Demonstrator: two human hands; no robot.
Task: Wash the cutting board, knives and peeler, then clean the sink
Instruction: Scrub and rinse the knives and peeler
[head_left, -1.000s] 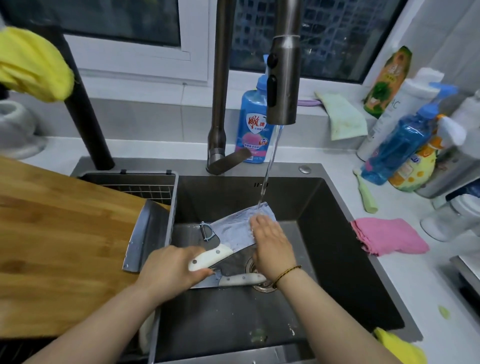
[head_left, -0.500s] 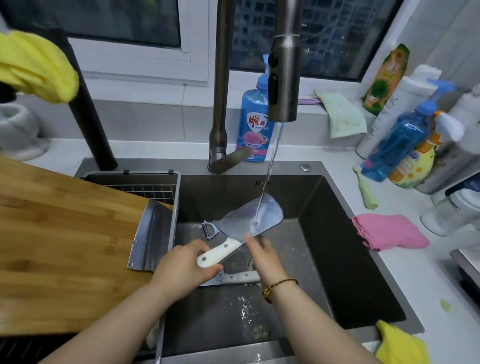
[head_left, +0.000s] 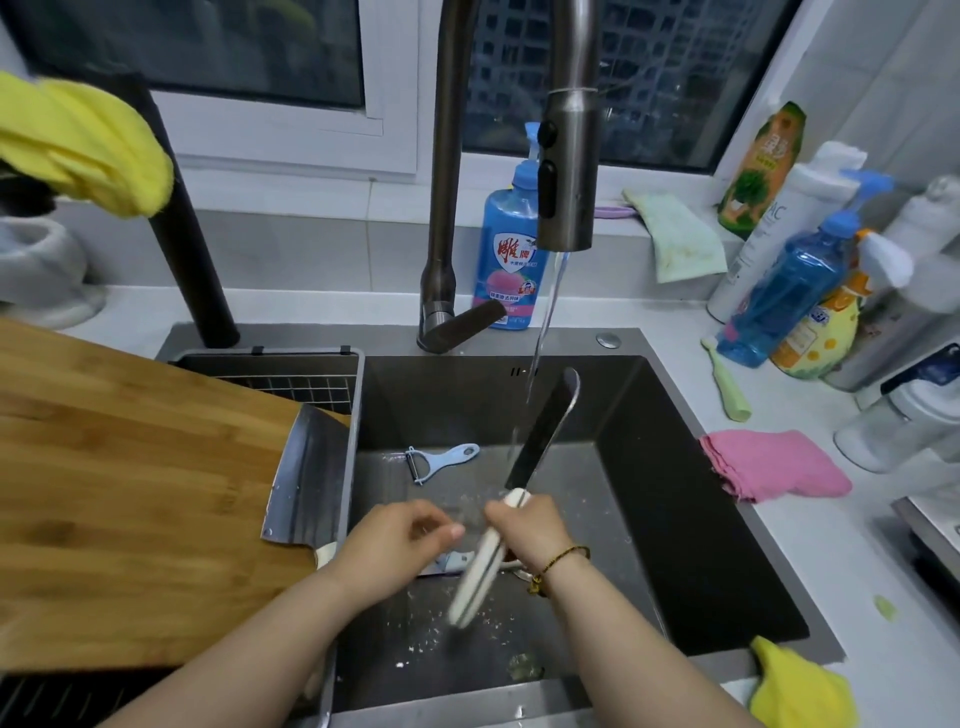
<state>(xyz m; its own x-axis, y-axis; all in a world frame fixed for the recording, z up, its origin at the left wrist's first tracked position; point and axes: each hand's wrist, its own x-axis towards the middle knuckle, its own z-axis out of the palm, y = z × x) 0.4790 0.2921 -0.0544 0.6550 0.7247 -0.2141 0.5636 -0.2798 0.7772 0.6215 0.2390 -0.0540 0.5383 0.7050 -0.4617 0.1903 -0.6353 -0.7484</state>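
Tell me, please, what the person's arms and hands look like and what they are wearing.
No sleeves or gloves are in view. The left hand and its wrist wear nothing. The right hand has a thin bracelet of dark and amber beads at the wrist. No rings are visible.

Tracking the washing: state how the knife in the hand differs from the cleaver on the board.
The knife is gripped by the right hand, blade tilted up under the running water; the cleaver lies untouched at the cutting board edge. The knife shows edge-on and dark; the cleaver shows its broad side. Both have pale handles.
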